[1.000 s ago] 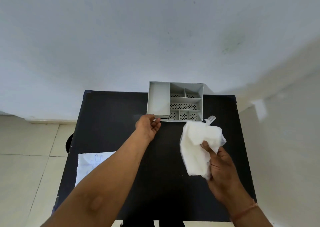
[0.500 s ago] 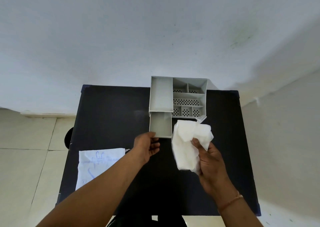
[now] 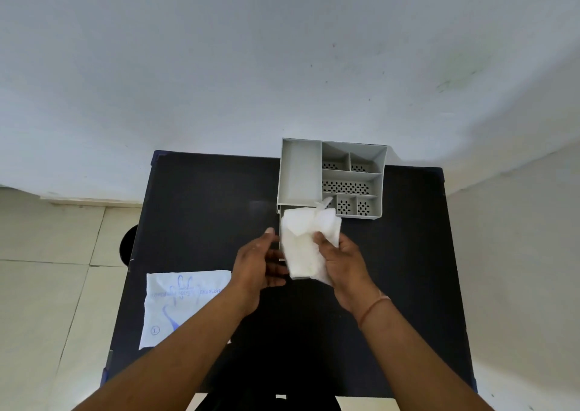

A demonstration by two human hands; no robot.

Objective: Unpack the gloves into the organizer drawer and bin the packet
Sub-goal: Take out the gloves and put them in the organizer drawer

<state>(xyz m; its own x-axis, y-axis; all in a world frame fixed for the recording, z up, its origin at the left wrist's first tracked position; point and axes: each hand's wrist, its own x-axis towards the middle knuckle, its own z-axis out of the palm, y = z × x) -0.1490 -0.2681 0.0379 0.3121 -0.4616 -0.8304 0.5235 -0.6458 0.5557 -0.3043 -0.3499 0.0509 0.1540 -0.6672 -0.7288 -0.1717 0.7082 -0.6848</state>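
A grey organizer (image 3: 299, 172) with several compartments stands at the far middle of the black table (image 3: 201, 206). Its drawer is pulled out toward me, and only its left wall (image 3: 279, 222) shows. A crumpled white bundle of gloves (image 3: 303, 244) hangs over the drawer and hides it. My right hand (image 3: 343, 263) grips the bundle from the right. My left hand (image 3: 260, 263) is right beside the bundle's left edge with fingers spread, and I cannot tell whether it touches the drawer. The flat white packet (image 3: 185, 304) with blue print lies at the table's left edge.
A dark round object (image 3: 128, 244) sits on the tiled floor just left of the table. A pale wall runs behind the table and along its right side.
The drawer has been pulled out from the organizer. My right hand has carried the gloves left over it, and my left hand has come back toward me beside the bundle.
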